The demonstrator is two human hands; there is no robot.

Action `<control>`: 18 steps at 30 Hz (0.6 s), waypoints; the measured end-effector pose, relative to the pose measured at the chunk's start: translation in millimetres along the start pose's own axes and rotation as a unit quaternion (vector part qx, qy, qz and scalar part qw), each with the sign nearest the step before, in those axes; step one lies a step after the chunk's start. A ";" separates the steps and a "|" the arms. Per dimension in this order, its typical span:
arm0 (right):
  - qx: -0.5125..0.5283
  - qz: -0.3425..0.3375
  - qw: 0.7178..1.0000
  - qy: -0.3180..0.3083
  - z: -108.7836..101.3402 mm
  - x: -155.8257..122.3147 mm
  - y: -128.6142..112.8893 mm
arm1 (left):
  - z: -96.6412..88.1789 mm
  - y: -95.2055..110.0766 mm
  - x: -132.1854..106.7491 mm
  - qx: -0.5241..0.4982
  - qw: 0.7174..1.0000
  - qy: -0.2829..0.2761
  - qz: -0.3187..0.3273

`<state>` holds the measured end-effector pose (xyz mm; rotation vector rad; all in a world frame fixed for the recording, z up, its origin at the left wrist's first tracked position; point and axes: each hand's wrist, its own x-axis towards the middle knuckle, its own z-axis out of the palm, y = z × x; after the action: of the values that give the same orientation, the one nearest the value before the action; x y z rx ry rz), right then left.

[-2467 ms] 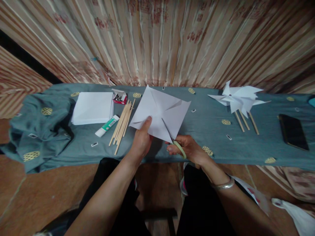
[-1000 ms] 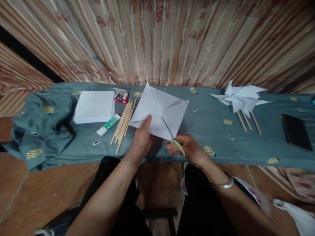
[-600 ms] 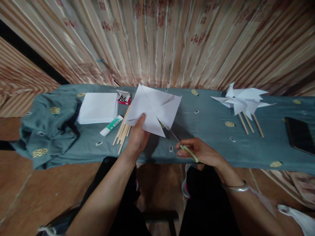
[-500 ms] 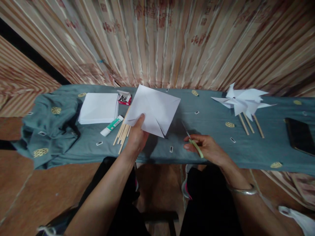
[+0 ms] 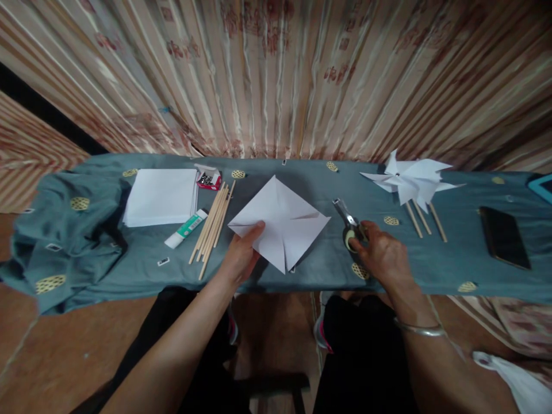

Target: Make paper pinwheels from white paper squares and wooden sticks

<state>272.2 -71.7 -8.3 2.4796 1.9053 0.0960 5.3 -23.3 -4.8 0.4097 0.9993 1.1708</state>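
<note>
My left hand [image 5: 245, 250] grips a square sheet of white paper [image 5: 297, 201], thumb on top and fingers hidden underneath. Slits run from the sheet's corners toward its middle, and one corner points at me. To the right, my right hand [image 5: 383, 250] has its fingers round the handles of a pair of scissors [image 5: 350, 219]. The scissors are low over the cloth or resting on it; I cannot tell which. Their blades point away from me and look closed.
On the cloth-covered table [image 5: 319, 178] lie a paper stack [image 5: 160, 195], a box of metal pins [image 5: 209, 178], a glue stick [image 5: 186, 228] and several wooden sticks [image 5: 214, 224]. Paper pinwheels [image 5: 411, 178] and a black phone [image 5: 504, 237] are at the right. A curtain [image 5: 276, 80] hangs behind.
The paper has turned so a corner points toward me, and has shifted right and lower. My right hand has moved right with the scissors, now turned flatter. The view has shifted slightly.
</note>
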 end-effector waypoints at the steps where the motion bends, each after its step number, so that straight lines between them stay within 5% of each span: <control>1: -0.001 -0.001 1.000 0.001 0.0 0.6 0.5 | -0.7 -0.1 -0.1 0.004 1.000 -0.003 -0.004; 18: 0.053 -0.018 0.998 0.038 6.5 1.2 13.3 | -3.9 0.0 2.8 0.032 0.999 0.018 -0.017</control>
<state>285.7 -73.8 -14.1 2.5426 2.0341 0.0944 2.2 -21.7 -8.0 0.4212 1.0731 1.1211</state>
